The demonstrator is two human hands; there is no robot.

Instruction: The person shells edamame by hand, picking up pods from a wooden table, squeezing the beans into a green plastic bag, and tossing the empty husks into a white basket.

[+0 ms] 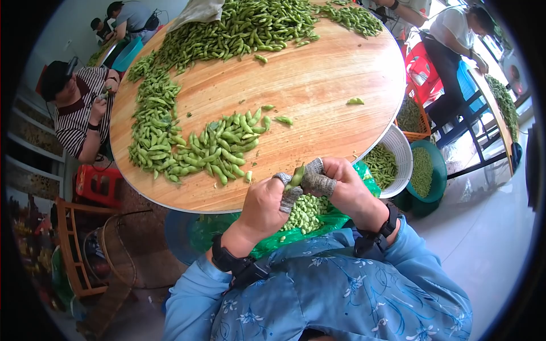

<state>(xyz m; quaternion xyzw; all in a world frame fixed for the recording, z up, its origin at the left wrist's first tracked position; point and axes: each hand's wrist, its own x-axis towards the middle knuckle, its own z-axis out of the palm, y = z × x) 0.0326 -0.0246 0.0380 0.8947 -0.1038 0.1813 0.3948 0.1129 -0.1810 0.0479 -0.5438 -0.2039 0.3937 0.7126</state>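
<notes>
My left hand grips a green soybean pod between thumb and forefinger, both wrapped in grey finger covers. Against the pod's other end, my right hand pinches with covered fingers; how much of the pod lies under them is hidden. Below both hands, shelled green beans rest in a green plastic bag at my lap. Just past my left hand, a small heap of pods lies on the round wooden table.
A large pile of pods covers the far side, partly under a pale cloth. At right stand a white basket of pods, an orange crate and a teal basin of beans. A person sits at left; others work behind.
</notes>
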